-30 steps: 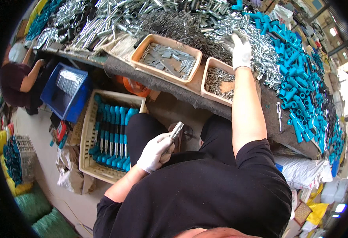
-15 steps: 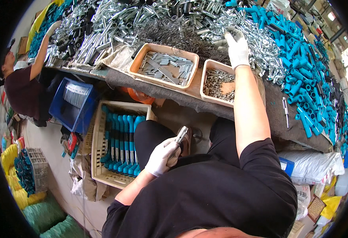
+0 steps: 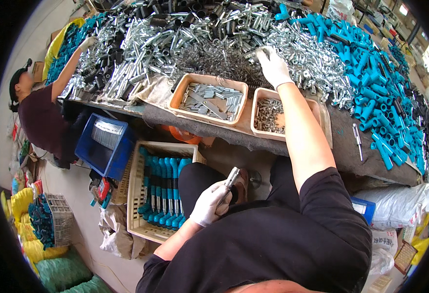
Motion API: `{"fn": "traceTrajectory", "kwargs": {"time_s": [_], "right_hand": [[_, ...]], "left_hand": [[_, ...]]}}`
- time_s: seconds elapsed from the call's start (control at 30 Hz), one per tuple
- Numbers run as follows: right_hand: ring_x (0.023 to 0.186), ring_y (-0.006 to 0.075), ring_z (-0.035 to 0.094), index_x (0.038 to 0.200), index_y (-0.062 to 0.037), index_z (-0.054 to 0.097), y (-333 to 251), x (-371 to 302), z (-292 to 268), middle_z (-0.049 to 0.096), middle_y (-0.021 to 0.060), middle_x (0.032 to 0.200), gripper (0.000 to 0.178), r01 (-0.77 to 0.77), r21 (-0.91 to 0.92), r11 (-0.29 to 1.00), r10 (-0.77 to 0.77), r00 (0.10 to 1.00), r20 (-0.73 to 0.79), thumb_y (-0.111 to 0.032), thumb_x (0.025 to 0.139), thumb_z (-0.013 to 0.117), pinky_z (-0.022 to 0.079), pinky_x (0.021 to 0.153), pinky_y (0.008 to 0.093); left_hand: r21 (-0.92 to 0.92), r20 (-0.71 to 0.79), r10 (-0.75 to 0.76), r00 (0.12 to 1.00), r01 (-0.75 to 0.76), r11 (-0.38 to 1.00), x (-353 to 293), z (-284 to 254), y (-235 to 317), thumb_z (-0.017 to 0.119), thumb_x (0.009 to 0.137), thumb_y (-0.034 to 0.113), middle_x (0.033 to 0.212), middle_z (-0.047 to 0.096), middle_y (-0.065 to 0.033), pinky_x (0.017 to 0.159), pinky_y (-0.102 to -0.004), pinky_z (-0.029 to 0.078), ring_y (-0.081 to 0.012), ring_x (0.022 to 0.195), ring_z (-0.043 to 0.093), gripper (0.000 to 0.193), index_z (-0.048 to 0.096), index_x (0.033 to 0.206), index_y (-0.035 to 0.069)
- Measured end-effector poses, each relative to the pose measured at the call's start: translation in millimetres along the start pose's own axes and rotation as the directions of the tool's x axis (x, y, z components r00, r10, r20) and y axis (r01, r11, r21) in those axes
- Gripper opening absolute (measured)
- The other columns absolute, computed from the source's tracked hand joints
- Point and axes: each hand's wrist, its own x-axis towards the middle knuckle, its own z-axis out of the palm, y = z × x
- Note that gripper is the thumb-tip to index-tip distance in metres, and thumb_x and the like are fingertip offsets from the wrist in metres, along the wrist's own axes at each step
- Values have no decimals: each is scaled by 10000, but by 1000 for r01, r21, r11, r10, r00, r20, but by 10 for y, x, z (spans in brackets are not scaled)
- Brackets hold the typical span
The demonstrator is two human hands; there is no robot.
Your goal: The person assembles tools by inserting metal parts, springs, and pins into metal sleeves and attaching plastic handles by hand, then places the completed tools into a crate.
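Observation:
My left hand [image 3: 212, 204], in a white glove, is closed around a bundle of silvery metal rods or tubes [image 3: 232, 178] above my lap; their exact kind is unclear. My right hand [image 3: 275, 68], also gloved, reaches over the bench with its fingers slightly apart. Its fingertips are at the border between a heap of dark wire springs [image 3: 217, 61] and a heap of small shiny metal parts [image 3: 305, 51]. Beneath my right forearm sits a shallow tray of small metal pieces [image 3: 256, 128]. Left of it, another tray [image 3: 175, 105] holds flat metal pins and a long plate.
Blue-green plastic tubes [image 3: 371, 93] are heaped on the right, with a slim metal rod [image 3: 357, 141] near the bench edge. By my knee, a cream crate [image 3: 135, 205] holds several blue-green-handled tools. A blue bin [image 3: 90, 151] stands beside it. At left, another person [image 3: 41, 115] reaches into the heap.
My right hand has shifted left across the heap, toward the springs. My left hand keeps its hold on the metal parts. The whole view has moved slightly.

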Motion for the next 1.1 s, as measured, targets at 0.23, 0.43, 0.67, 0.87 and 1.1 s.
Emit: {"fn": "traceTrajectory", "kwargs": {"time_s": [0.23, 0.43, 0.67, 0.87, 1.1], "right_hand": [[1018, 354, 599, 1108, -118, 630, 245, 67, -77, 643, 205, 989, 373, 104, 139, 985, -86, 988, -128, -420, 903, 555, 435, 924, 399], [652, 62, 546, 1073, -76, 618, -508, -763, -787, 616, 3, 823, 195, -55, 749, 661, -42, 993, 110, -203, 960, 521, 421, 562, 202], [631, 54, 522, 1004, -75, 599, -264, -2235, -1283, 583, 0, 764, 142, -387, 401, 830, 113, 822, 559, -176, 912, 560, 418, 530, 208], [759, 225, 652, 985, -54, 591, -165, -2695, -1274, 661, 120, 820, 239, -54, 289, 956, -155, 743, 651, -277, 934, 526, 512, 708, 353], [759, 244, 640, 1164, -107, 586, -37, -2625, -1908, 648, 128, 862, 359, 56, 10, 998, -48, 747, 663, -336, 889, 614, 515, 689, 362]], "left_hand": [[9, 0, 6, 1000, -6, 1000, -103, 71, -29, 505, 973, 281, 705, 461, -1, 419, -200, 255, -45, 447, 311, 294, 513, 1190, 84], [96, 21, -14, 1000, 12, 995, -147, 225, 101, 488, 983, 282, 698, 445, 22, 407, -190, 229, -35, 457, 307, 295, 509, 1190, 72], [226, 147, -13, 989, -21, 974, -117, 434, 8, 494, 981, 245, 692, 437, 22, 428, -183, 236, -24, 468, 294, 335, 506, 1238, 30], [291, 209, -171, 963, 106, 951, -68, 637, -130, 537, 957, 319, 638, 432, 33, 419, -187, 238, -21, 454, 299, 340, 532, 1143, 35], [334, 220, -260, 940, 178, 925, 82, 806, -226, 556, 942, 331, 651, 460, 22, 443, -181, 259, -22, 460, 307, 422, 514, 1226, 22]]}}
